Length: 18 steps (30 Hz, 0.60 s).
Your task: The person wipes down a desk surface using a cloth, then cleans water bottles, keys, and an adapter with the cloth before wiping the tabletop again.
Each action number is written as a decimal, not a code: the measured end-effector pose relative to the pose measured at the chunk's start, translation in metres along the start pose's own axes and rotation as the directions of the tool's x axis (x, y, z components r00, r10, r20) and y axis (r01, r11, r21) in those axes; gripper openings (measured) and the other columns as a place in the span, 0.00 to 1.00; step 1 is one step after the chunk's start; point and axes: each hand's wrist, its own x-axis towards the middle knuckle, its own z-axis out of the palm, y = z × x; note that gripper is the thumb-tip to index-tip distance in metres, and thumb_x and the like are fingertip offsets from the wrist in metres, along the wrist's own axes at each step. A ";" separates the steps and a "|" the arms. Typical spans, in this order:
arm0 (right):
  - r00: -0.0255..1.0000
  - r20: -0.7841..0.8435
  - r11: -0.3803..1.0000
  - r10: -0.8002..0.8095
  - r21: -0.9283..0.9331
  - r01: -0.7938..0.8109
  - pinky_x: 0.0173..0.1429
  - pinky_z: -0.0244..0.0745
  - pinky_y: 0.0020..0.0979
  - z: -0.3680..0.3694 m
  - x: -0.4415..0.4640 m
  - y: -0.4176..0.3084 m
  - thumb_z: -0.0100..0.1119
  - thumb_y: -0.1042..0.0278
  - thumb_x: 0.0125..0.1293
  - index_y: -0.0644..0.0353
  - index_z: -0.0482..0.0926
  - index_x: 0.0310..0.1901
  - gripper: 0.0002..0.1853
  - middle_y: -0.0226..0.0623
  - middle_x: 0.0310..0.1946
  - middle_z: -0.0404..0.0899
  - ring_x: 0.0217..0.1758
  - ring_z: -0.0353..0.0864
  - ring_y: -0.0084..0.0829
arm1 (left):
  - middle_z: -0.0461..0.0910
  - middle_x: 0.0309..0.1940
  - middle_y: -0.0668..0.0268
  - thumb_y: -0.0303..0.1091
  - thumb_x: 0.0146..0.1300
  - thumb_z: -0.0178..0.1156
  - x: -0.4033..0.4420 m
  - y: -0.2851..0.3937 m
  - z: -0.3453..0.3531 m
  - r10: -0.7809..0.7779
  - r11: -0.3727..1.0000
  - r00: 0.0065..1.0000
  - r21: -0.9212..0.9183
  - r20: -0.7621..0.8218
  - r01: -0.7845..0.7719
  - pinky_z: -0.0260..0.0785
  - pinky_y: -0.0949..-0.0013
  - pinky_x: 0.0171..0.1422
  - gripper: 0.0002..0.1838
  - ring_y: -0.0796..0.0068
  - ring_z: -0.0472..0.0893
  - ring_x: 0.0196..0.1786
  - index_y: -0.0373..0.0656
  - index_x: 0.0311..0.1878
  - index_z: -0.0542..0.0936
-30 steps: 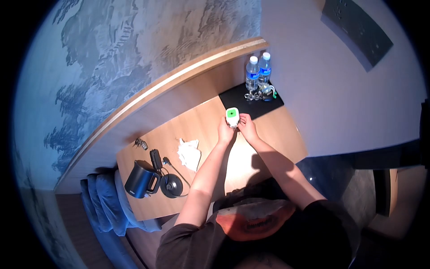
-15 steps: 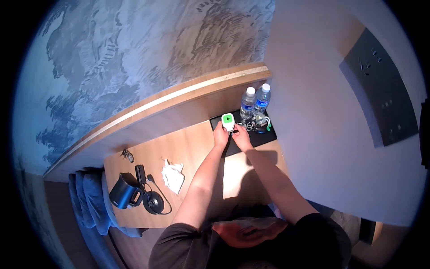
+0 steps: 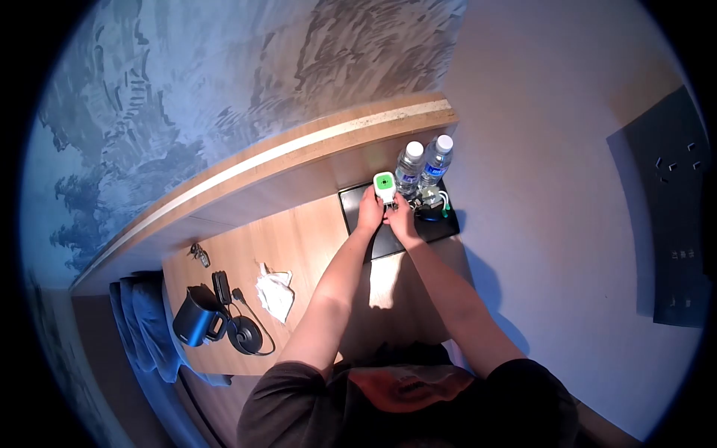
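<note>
Over the black tray (image 3: 388,243), a small white device with a green face (image 3: 384,181) is held up between both hands. My left hand (image 3: 370,211) is closed on its left side. My right hand (image 3: 401,218) is closed at its lower right end, where something small and dark shows between the fingers; I cannot make out what it is. Close to the right hand, a tangle of cords and small items (image 3: 431,203) lies on the tray. Two water bottles with white caps, a left bottle (image 3: 409,168) and a right bottle (image 3: 437,160), stand upright just behind.
Left on the wooden table (image 3: 321,228) are a crumpled white tissue (image 3: 276,293), a blue kettle (image 3: 197,317), its round base with a cord (image 3: 244,335), a black box-shaped item (image 3: 221,287) and keys (image 3: 199,254). A wall (image 3: 545,187) bounds the right side.
The camera view has shifted and turned slightly. Both hands still hold the white and green device over the tray, and it is a little farther from the body.
</note>
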 end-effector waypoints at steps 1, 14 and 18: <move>1.000 0.001 1.000 0.002 0.023 -0.002 0.29 0.80 0.26 0.000 -0.001 -0.001 0.50 0.84 0.55 0.63 0.67 0.58 0.26 0.42 0.45 0.73 0.33 0.80 0.32 | 0.73 0.45 0.47 0.19 0.53 0.52 0.000 -0.004 0.003 0.039 0.999 0.999 0.005 -0.023 -0.039 0.68 0.55 0.50 0.18 0.45 0.74 0.47 0.36 0.50 0.71; 0.969 -0.245 0.992 0.020 0.124 0.011 0.23 0.79 0.29 0.009 -0.069 -0.020 0.43 0.82 0.63 0.65 0.66 0.53 0.16 0.37 0.36 0.72 0.20 0.76 0.27 | 0.72 0.42 0.54 0.18 0.53 0.51 -0.101 -0.002 -0.088 -0.022 0.998 0.976 -0.065 -0.217 0.008 0.70 0.63 0.47 0.15 0.59 0.76 0.42 0.37 0.46 0.71; 0.989 -0.142 0.998 -0.034 0.043 0.040 0.17 0.73 0.25 0.039 -0.115 0.006 0.42 0.81 0.65 0.64 0.69 0.48 0.11 0.34 0.31 0.70 0.15 0.72 0.22 | 0.73 0.40 0.54 0.24 0.51 0.55 -0.177 -0.039 -0.157 0.116 0.946 0.925 0.324 -0.362 0.008 0.65 0.59 0.50 0.12 0.56 0.73 0.44 0.41 0.41 0.72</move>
